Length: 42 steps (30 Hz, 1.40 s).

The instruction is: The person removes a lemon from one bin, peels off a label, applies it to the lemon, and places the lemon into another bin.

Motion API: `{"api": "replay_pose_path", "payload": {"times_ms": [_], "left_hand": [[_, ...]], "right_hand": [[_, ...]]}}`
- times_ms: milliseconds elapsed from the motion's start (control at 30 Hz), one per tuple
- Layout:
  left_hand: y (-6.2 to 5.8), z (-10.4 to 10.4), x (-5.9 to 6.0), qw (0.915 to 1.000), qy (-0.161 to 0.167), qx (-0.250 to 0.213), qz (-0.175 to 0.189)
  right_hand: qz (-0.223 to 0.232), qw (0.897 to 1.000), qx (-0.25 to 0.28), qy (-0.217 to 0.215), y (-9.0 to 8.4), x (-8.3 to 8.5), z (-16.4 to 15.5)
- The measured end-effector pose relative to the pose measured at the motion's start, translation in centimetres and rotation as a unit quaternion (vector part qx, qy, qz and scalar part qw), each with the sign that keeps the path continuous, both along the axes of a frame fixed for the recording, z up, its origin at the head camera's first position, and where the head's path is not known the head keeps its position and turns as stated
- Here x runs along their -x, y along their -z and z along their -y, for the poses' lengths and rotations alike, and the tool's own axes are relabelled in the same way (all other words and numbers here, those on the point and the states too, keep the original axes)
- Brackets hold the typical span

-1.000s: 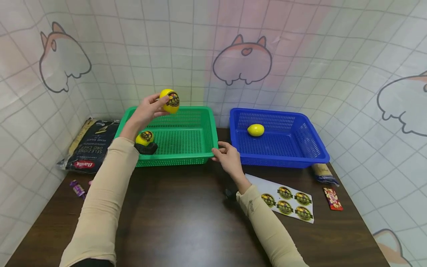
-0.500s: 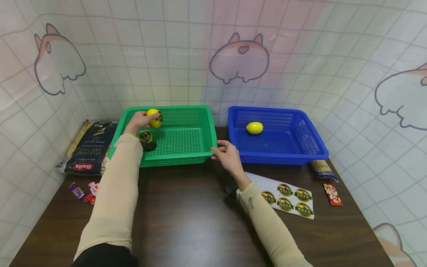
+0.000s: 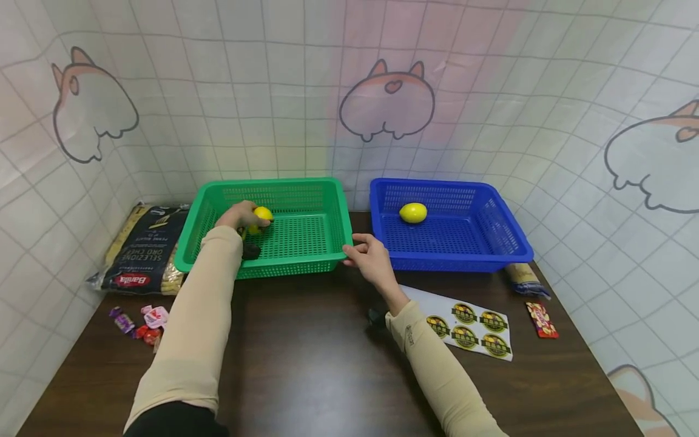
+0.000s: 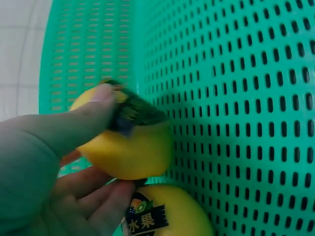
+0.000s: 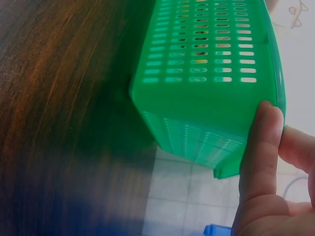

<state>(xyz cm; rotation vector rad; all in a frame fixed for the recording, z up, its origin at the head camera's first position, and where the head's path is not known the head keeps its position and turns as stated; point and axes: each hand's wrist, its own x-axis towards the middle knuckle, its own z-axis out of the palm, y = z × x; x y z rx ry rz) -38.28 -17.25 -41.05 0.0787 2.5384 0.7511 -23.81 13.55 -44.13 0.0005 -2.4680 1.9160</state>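
Note:
Inside the green basket (image 3: 306, 235), my left hand (image 3: 238, 215) holds a yellow lemon (image 4: 135, 155) bearing a dark round sticker, low near the basket floor. The thumb lies on the sticker in the left wrist view. Right beside it sits another stickered lemon (image 4: 187, 214), mostly hidden behind the hand in the head view. A dark object (image 3: 251, 250) lies near the basket's front wall, partly covered by my sleeve. My right hand (image 3: 371, 261) pinches the rim at the basket's front right corner, thumb on one side and a finger on the other in the right wrist view.
A blue basket (image 3: 464, 233) with one plain lemon (image 3: 413, 212) stands to the right. A sticker sheet (image 3: 464, 325) lies before it, near a red snack packet (image 3: 542, 320). Left are a pasta bag (image 3: 147, 249) and several wrapped candies (image 3: 155, 317).
My left hand has carried the stickered lemon from above the green basket down into it, beside the other lemon. The right hand keeps its hold on the basket corner.

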Motion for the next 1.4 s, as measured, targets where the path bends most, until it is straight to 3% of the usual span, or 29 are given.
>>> {"api": "replay_pose_path", "payload": {"times_ms": [233,467,600,733,900,1067,1200,1300,1400], "left_hand": [[0.1,-1.1,-0.1,0.9953,0.029,0.086,0.032],[-0.6,-1.0,-0.7,0.9956,0.047,0.079,0.017],[-1.8,-0.2,-1.2,0.9961,0.062,0.061,0.011],[-3.3,-0.1,-1.5,0.9944,0.086,0.047,-0.039],[-5.0,-1.5,-2.6,0.9840,0.126,0.015,-0.125],[-5.9,-2.7,-4.9,0.9695,0.144,-0.067,-0.187],[-5.8,-3.1,-7.6,0.9539,0.137,-0.183,-0.195],[-5.6,-3.1,-9.6,0.9301,0.136,-0.301,-0.161],[-4.9,-3.1,-11.5,0.8951,0.145,-0.408,-0.108]], "right_hand": [[0.008,1.000,0.003,-0.008,-0.1,0.0,0.0],[-0.001,1.000,0.010,0.007,0.0,-0.2,0.1],[-0.014,1.000,0.022,0.006,0.6,-0.3,0.5],[-0.030,0.999,0.028,0.017,0.8,-0.3,0.6],[-0.041,0.999,0.010,0.030,1.0,-0.4,0.4],[-0.059,0.994,-0.086,0.024,1.1,-0.6,0.2],[-0.050,0.987,-0.150,0.011,0.7,-1.8,0.0],[-0.045,0.977,-0.207,0.011,0.1,-3.2,-0.3],[-0.051,0.957,-0.285,0.012,-0.5,-4.7,-0.6]]}}
